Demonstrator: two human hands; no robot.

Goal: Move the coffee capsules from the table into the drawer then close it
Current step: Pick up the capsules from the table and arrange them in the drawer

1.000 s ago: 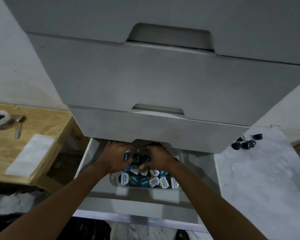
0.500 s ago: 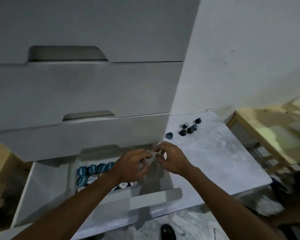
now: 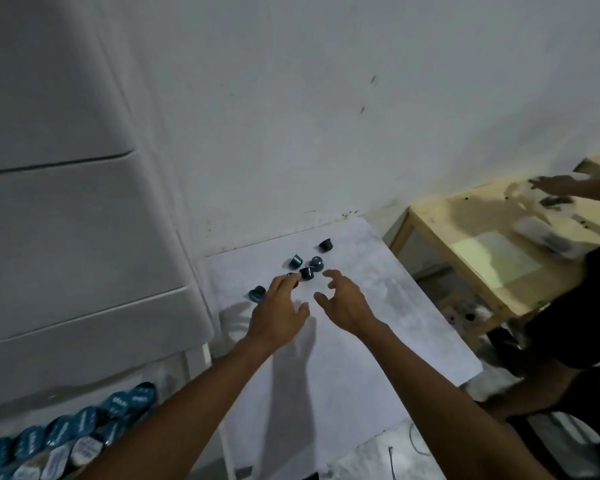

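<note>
Reaching back from the open white drawer (image 3: 174, 375), I log: left grip (image 3: 279, 313) and right grip (image 3: 343, 303), both spread, empty, above 5 visible dark-blue coffee capsules (image 3: 307, 273) on the pale desk (image 3: 361, 358); loading unfinished.

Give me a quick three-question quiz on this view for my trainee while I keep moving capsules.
1. True or false: no capsules remain on the table.
2. The right hand is: A gripping a capsule, B open and holding nothing, C flat on the cabinet.
3. Fill in: the farthest capsule sits nearest the ____.
Key: 1 false; 2 B; 3 wall.
</note>
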